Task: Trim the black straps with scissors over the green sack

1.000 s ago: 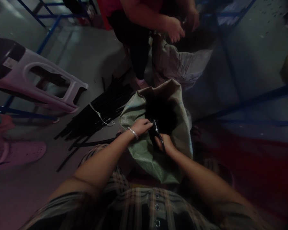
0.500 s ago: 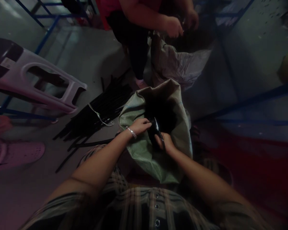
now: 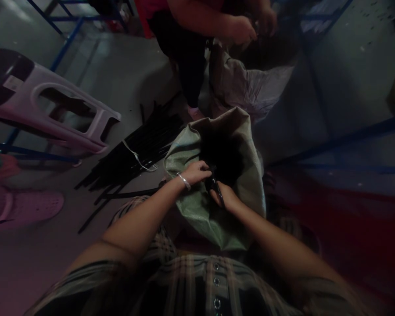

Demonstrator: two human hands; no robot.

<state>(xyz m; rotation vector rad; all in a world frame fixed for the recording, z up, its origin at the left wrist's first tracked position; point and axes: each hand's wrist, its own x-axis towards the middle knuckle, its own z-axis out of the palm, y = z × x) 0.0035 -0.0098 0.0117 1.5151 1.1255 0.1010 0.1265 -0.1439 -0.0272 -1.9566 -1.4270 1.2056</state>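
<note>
A greenish woven sack (image 3: 197,219) stands open between my knees, its inside filled with darkness or black material. Over its mouth, my right hand (image 3: 226,196) is wrapped round black-handled scissors (image 3: 220,192), whose blades look closed. My left hand (image 3: 197,172), with a silver bangle at the wrist, pinches a black strip close to the scissors' tips. That strip is hard to tell from the dark behind it. To the left, a bundle of long black strips (image 3: 128,158) lies on the floor, with a pale tie across it.
Across from me a person (image 3: 191,26) works with both hands over a grey sack (image 3: 246,87). A pale plastic stool (image 3: 69,105) lies on its side at left, above a pink basket (image 3: 29,206). Blue metal frames (image 3: 349,138) run along both sides.
The scissors' blades have come together, and their glint has shrunk. My left hand has shifted slightly right, nearer my right hand. The view has moved a little.
</note>
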